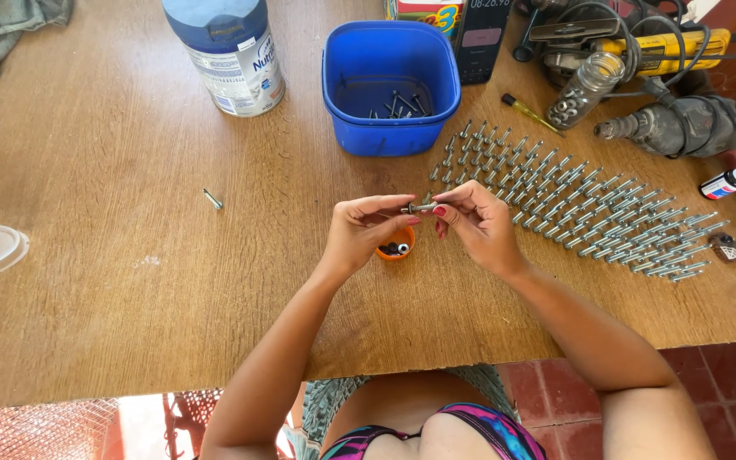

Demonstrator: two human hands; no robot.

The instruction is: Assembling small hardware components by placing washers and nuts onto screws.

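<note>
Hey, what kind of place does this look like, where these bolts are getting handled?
Probably a home workbench or hobby workshop: a wooden table holds power drills, rows of laid-out bolts and a blue tub of more, with red floor tiles below.

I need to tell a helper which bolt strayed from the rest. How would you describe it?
Start at the blue tub at the wooden table's far edge. Left of it, below the white canister, one lone bolt lies on bare wood, far from the rows of bolts at right.

blue tub; small orange cap; silver bolts
</note>
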